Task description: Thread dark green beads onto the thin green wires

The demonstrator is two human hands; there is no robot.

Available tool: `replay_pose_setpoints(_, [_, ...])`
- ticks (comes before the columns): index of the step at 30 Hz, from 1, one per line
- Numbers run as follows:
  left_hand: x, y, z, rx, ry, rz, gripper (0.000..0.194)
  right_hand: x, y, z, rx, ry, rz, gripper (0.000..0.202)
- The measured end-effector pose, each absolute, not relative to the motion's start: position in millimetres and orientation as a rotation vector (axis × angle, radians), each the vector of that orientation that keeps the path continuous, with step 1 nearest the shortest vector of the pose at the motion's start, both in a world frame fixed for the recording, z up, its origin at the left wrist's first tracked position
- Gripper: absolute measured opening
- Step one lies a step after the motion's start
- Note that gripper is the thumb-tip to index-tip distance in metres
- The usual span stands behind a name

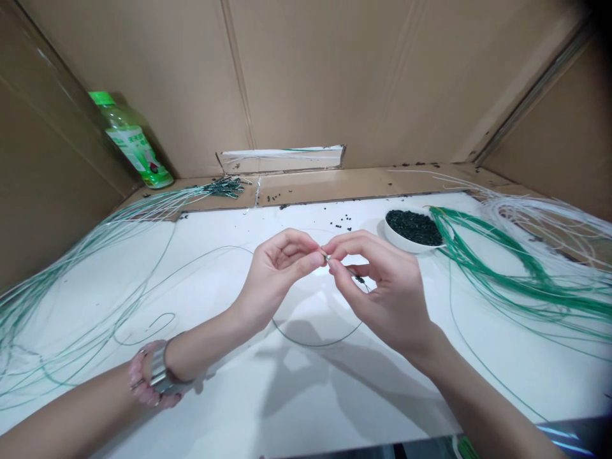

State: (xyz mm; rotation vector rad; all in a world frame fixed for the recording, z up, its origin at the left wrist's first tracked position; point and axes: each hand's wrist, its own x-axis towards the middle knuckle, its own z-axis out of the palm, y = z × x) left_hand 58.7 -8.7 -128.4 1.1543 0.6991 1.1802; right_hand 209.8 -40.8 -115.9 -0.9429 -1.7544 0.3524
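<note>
My left hand [282,271] and my right hand [387,287] meet at mid-picture above the white tabletop. The thumb and forefinger of each are closed in a pinch on a thin green wire [318,345], with a tiny light-coloured bit of it showing between the fingertips. Below the hands the wire hangs in a round loop. Several small dark beads [359,279] sit on it by my right palm. The fingers partly cover the pinched spot, so its detail is unclear.
Right of the hands, a white bowl [401,242] holds dark beads [414,227]. Green wires [526,274] and white wires [535,213] lie farther right. Dark-tipped strands [157,201] spread along the left. A green-capped bottle [134,143] leans on the cardboard wall [306,76]. Loose beads [343,223] dot the tabletop [229,389].
</note>
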Motion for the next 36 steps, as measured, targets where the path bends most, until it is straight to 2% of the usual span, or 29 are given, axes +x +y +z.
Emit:
replay_pose_setpoints(10, [55.1, -5.9, -125.6, 1.314, 0.677, 1.209, 0.012, 209.3, -40.1, -116.2, -0.946, -1.746, 0.394, 0.014])
replay_pose_setpoints(22, [55.4, -7.2, -124.3, 1.407, 0.693, 1.259, 0.012, 211.5, -37.5, -117.9, -0.874, -1.825, 0.293, 0.012])
replay_pose_setpoints(27, [53.9, -8.1, -122.7, 1.508, 0.722, 1.355, 0.011, 211.3, -38.5, -118.1, -0.982, -1.69, 0.5, 0.006])
replay_pose_setpoints(36, [53.4, -8.8, -124.0, 1.646, 0.699, 1.385, 0.009, 210.1, -38.9, -114.1, -0.989, -1.504, 0.79, 0.011])
